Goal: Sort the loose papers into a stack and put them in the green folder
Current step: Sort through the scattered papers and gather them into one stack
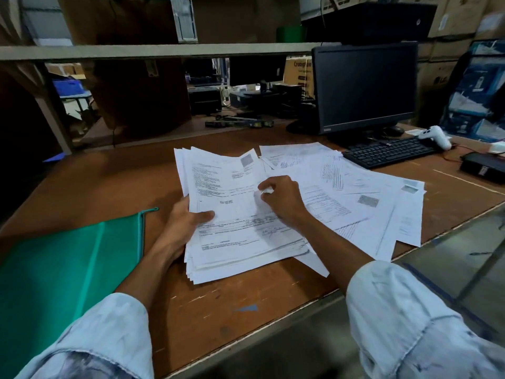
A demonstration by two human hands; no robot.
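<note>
Sorting is partway done. A gathered stack (232,242) of printed sheets lies near the front of the surface (109,181), edges ragged and not yet squared. The left hand (181,222) grips its left edge, thumb on top and fingers underneath. The right hand (281,201) sits on the top sheet with fingers curled; I cannot tell whether it pinches the sheet or only presses it down. The two hands are close together, both on the stack. To the right, the loose papers (355,187) fan out in overlapping layers toward the keyboard (388,151), some tucked under the stack's right side — a fair share seems ungathered. The green folder (68,269) lies flat and closed at the left, just beside the left forearm and apart from the stack, with nothing visibly in it. My judgement: roughly half the collecting is done. What remains is picking up the spread sheets, tapping the edges even, opening the folder and sliding the stack in — the filing step has not begun.
</note>
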